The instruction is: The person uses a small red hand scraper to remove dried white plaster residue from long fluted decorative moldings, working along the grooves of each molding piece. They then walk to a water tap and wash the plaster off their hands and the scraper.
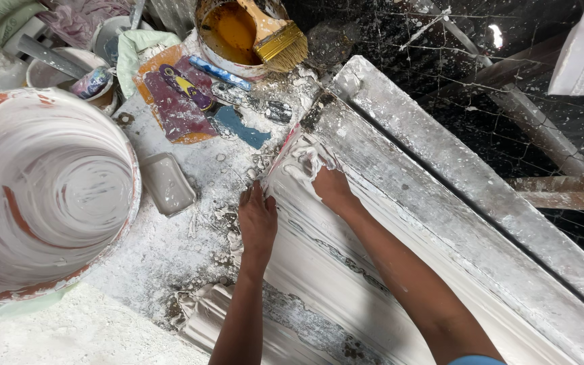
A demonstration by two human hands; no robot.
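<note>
Two bare hands worked at the upper end of a long ribbed plaster moulding (346, 270) that lay slantwise across the plaster-caked bench (170, 250). The left hand (257, 217) lay flat, fingers together, on the moulding's near edge, gripping nothing, seemingly to steady it and keep wet plaster from slumping over the side. The right hand (331, 186) pressed palm-down on the ribbed face just below a lump of wet white plaster (305, 161); whether its fingers curled round any of that plaster could not be told, since they were sunk in it.

Beside the left hand, a small grey rectangular tray (165, 182) sat within easy reach, and a large plaster-smeared bucket (45, 192) stood further left, mouth up. Beyond the moulding's end, a tub of yellow-orange liquid (231, 30) held a wide brush (275, 34) leaning on its rim, bristles out, probably so it would drip back inside. Paint-stained scrapers (231, 101) lay on a smeared sheet between tub and moulding.
</note>
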